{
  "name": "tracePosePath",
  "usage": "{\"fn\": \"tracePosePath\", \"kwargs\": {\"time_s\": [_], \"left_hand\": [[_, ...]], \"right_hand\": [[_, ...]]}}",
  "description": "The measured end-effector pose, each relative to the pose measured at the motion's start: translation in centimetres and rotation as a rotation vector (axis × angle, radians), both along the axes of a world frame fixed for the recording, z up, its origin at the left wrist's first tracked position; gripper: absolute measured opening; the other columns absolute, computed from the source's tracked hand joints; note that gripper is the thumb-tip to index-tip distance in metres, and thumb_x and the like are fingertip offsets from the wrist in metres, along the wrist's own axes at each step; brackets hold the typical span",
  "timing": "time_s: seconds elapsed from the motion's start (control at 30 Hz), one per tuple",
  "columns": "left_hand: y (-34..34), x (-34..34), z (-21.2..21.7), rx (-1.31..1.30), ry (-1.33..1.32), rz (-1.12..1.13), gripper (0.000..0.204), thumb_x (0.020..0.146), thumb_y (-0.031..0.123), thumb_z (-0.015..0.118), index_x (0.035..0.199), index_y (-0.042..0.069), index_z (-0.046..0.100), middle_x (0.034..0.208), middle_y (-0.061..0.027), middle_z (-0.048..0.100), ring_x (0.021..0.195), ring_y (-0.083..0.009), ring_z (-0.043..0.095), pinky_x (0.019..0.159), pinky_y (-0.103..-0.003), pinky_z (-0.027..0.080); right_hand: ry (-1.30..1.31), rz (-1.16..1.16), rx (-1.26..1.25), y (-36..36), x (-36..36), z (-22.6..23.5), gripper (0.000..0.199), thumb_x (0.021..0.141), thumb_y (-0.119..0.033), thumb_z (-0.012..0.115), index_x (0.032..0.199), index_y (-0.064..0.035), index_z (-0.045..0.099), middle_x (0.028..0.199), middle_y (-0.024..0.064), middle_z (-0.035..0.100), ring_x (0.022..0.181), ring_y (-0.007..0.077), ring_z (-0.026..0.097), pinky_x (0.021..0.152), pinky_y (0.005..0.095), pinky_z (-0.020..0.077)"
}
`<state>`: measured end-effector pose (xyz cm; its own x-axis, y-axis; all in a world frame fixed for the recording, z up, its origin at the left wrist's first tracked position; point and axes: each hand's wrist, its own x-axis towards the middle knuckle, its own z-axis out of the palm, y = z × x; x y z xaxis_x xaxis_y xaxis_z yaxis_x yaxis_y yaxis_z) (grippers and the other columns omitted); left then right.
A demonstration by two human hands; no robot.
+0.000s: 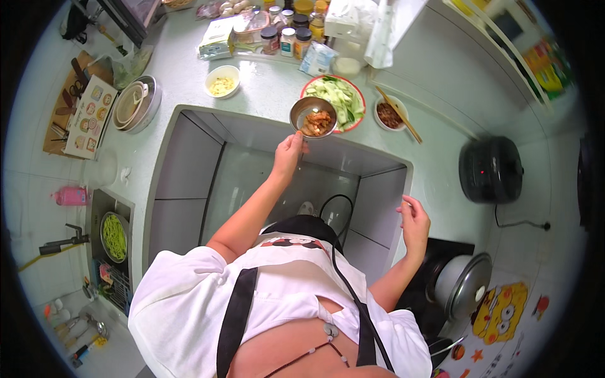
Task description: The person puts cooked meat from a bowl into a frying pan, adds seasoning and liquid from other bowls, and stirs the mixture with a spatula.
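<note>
My left hand (288, 154) reaches forward and grips the near rim of a small steel bowl (300, 111). Orange-brown chopped food (317, 123) lies in it. The bowl is held at the far counter edge and partly hides a red-rimmed plate (362, 104) of sliced pale-green vegetable (340, 97). To the right stands a white bowl (382, 101) of dark brown minced food, with wooden chopsticks (401, 116) across it. My right hand (414, 223) hangs over the right counter edge, fingers loosely apart, holding nothing.
A white bowl (217, 70) of chopped yellowish bits sits at back left, seasoning jars (287, 43) behind. A black cooker (491, 169) stands right, with a lidded pot (463, 283) on the stove nearer me. At left, a sink holds a bowl of green strips (114, 237).
</note>
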<state>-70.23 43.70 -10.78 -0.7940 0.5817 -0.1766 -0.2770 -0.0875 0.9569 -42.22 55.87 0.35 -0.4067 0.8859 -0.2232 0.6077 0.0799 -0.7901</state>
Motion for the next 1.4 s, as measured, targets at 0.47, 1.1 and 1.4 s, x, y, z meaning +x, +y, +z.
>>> {"fn": "tracePosePath", "kwargs": {"time_s": [0.47, 1.1, 1.4], "left_hand": [[2.3, -16.1, -10.4, -0.360, -0.026, 0.063, 0.043, 0.084, 0.040, 0.050, 0.070, 0.000, 0.060, 0.061, -0.0027, 0.056, 0.058, -0.0099, 0.050, 0.055, -0.024, 0.038], [9.6, -15.0, 1.3, -0.687, 1.164, 0.274, 0.034, 0.079, 0.026, 0.057, 0.106, 0.006, 0.051, 0.104, -0.0112, 0.050, 0.099, -0.0286, 0.049, 0.081, -0.035, 0.040], [21.0, -1.1, 0.6, -0.425, 0.122, -0.762, 0.051, 0.086, 0.030, 0.053, 0.121, -0.004, 0.039, 0.113, -0.0107, 0.050, 0.100, -0.0161, 0.048, 0.089, -0.029, 0.037]], "right_hand": [[0.107, 0.176, -0.268, 7.1, -15.9, -5.3, 0.025, 0.084, -0.020, 0.053, 0.102, -0.0040, 0.059, 0.075, 0.0030, 0.063, 0.051, 0.0054, 0.047, 0.047, 0.0210, 0.0389], [-0.591, -0.007, 0.476, 21.6, -12.9, -10.4, 0.043, 0.079, -0.031, 0.056, 0.117, -0.0110, 0.049, 0.105, 0.0079, 0.058, 0.109, 0.0258, 0.047, 0.098, 0.0570, 0.0171], [-0.081, 0.153, 0.063, 24.7, -11.6, -13.9, 0.038, 0.081, -0.024, 0.056, 0.113, -0.0033, 0.051, 0.098, 0.0165, 0.060, 0.090, 0.0299, 0.058, 0.075, 0.0343, 0.0450]]}}
